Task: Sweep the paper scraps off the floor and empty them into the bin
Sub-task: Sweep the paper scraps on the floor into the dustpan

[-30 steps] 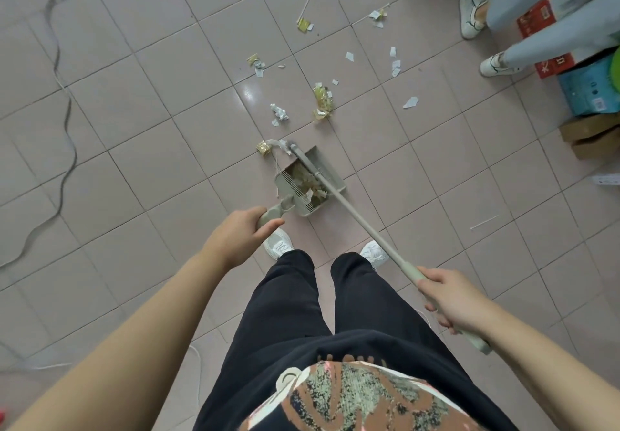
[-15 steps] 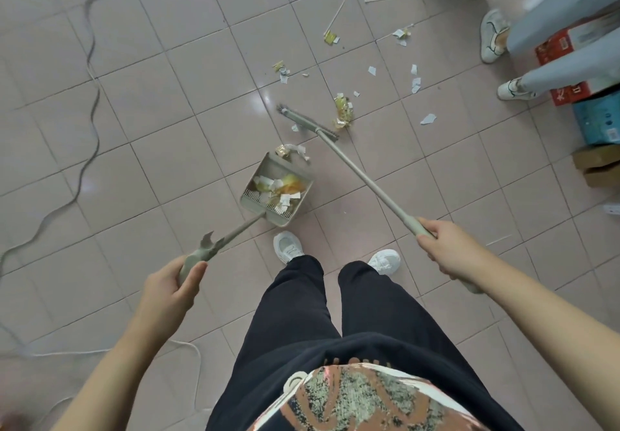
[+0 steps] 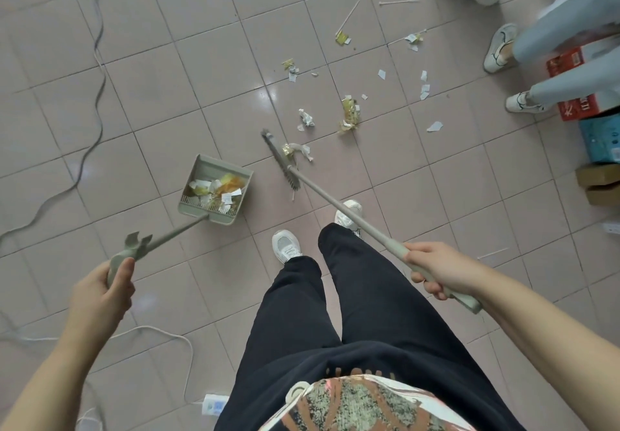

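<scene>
one dustpan (image 3: 201, 170) and one broom (image 3: 281, 161), one in each hand. the left hand (image 3: 100, 291) is low on the left with its fingers (image 3: 115, 284) clenched round the end of the dustpan's long handle and the thumb lying along the top. the pan is out in front of the left foot and has a heap of white and yellow paper scraps (image 3: 214, 192) inside; i cannot tell whether it rests on the floor (image 3: 134, 101) or hangs just above it. the right hand (image 3: 436, 267) has its fingers wrapped round the broom handle near its upper end, arm stretched forward. the broom head is down on the tiles to the right of the pan, with one gold and white wrapper (image 3: 297, 151) touching its far side. beyond it more than a dozen loose scraps (image 3: 350, 115) lie scattered, and three thin sticks (image 3: 349, 16) further off. two white shoes (image 3: 285, 246) of the sweeper show below. on the right edge are three boxes (image 3: 570, 61), beside another person's two pale shoes (image 3: 500, 48). one grey cable (image 3: 97, 61) snakes down the left.
</scene>
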